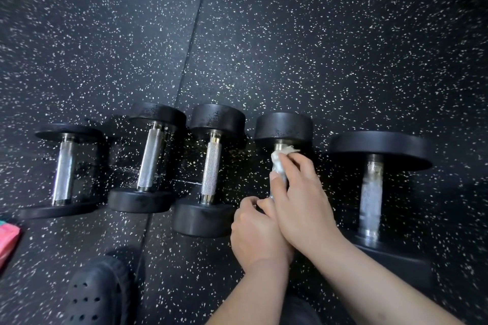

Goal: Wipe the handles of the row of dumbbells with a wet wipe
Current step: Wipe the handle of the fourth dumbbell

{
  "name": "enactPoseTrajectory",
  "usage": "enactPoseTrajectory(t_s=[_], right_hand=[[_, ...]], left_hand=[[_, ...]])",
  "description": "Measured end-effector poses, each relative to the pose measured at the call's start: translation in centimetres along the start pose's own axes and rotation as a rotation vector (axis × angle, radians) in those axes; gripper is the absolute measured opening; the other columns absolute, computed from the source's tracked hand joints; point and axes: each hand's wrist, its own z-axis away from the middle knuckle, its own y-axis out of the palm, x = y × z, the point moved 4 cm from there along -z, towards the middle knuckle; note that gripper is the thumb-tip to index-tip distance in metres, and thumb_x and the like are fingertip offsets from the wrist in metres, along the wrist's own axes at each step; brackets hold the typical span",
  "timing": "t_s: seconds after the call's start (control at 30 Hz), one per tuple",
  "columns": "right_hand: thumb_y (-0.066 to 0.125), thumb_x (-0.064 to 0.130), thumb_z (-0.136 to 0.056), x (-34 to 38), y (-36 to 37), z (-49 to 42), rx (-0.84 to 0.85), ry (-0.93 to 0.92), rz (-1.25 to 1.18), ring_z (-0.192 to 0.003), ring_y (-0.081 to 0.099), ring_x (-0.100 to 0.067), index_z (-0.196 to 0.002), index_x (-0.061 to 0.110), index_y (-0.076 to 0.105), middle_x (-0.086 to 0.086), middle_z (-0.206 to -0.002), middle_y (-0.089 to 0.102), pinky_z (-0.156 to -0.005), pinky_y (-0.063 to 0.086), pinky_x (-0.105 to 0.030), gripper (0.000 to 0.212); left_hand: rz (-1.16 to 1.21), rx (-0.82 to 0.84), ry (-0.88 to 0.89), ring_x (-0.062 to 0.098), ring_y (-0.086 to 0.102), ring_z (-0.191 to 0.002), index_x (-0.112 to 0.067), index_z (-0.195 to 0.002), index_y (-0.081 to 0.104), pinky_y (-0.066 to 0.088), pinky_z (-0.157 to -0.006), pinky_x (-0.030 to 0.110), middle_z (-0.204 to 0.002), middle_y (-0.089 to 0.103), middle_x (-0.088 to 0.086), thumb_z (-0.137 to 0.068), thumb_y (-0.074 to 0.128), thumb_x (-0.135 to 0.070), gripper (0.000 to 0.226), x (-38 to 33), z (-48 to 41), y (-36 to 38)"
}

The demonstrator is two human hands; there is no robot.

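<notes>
Several black dumbbells with chrome handles lie in a row on the speckled rubber floor. My right hand (pixel 298 192) is wrapped around the handle of the fourth dumbbell (pixel 284 126), pressing a crumpled white wet wipe (pixel 281 157) against it near the far head. My left hand (pixel 257 229) grips that dumbbell's near head, which it hides. The rightmost dumbbell (pixel 372 192) has a wet, streaked handle. The three dumbbells on the left (pixel 63 169) (pixel 150 158) (pixel 210 171) have dry-looking handles.
A pink and teal packet (pixel 8 243) lies at the left edge. My black perforated clog (pixel 97 295) rests on the floor at the bottom left. A seam between floor mats (pixel 184 74) runs diagonally toward the dumbbells.
</notes>
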Motion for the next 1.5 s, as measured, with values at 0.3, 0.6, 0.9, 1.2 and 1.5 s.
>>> enactPoseTrajectory(t_s=[0.3, 0.6, 0.9, 1.2, 1.5], right_hand=[[0.040, 0.041, -0.108, -0.5, -0.1, -0.3, 0.052, 0.027, -0.070, -0.144, 0.041, -0.017, -0.158, 0.034, 0.038, 0.015, -0.163, 0.030, -0.116, 0.038, -0.039, 0.051], [0.041, 0.036, -0.108, -0.7, 0.3, -0.2, 0.105, 0.053, -0.176, -0.152, 0.032, -0.014, -0.165, 0.031, 0.027, 0.015, -0.170, 0.025, -0.124, 0.032, -0.042, 0.059], [0.046, 0.038, -0.102, -1.1, 0.4, -0.9, -0.016, 0.221, -0.456, -0.124, 0.058, -0.010, -0.142, 0.040, 0.058, 0.017, -0.140, 0.060, -0.109, 0.046, -0.036, 0.041], [0.052, 0.035, -0.102, -2.2, 1.9, -4.4, 0.090, 0.725, -1.070, -0.092, 0.057, -0.024, -0.086, 0.009, 0.083, -0.016, -0.109, 0.079, -0.094, 0.054, -0.044, 0.043], [0.052, 0.023, -0.102, -3.6, 1.3, -5.6, -0.114, 0.857, -1.161, -0.064, 0.066, -0.019, -0.093, 0.010, 0.072, -0.005, -0.078, 0.068, -0.064, 0.061, -0.030, 0.025]], left_hand=[[0.024, 0.002, -0.010, 0.029, 0.065, -0.105, -0.032, -0.127, 0.066, 0.050, -0.093, 0.042, -0.117, 0.073, 0.001, -0.099, 0.042, -0.039, 0.038, -0.1, 0.1, -0.1], [0.072, -0.013, 0.019, 0.027, 0.061, -0.122, -0.022, -0.138, 0.061, 0.046, -0.105, 0.045, -0.133, 0.068, 0.002, -0.097, 0.027, -0.059, 0.065, 1.0, 0.7, 0.1], [0.057, -0.021, 0.038, 0.027, 0.062, -0.119, -0.025, -0.138, 0.062, 0.048, -0.105, 0.045, -0.128, 0.070, 0.000, -0.089, 0.024, -0.064, 0.073, 0.9, 0.6, 0.2], [0.051, -0.055, 0.052, 0.025, 0.065, -0.112, -0.026, -0.131, 0.065, 0.050, -0.101, 0.045, -0.121, 0.072, -0.002, -0.082, 0.019, -0.068, 0.079, 0.4, 1.2, 0.2], [0.022, -0.043, 0.054, 0.024, 0.064, -0.111, -0.027, -0.131, 0.065, 0.050, -0.100, 0.042, -0.121, 0.071, -0.002, -0.095, 0.034, -0.056, 0.057, 0.6, 1.0, 0.4]])
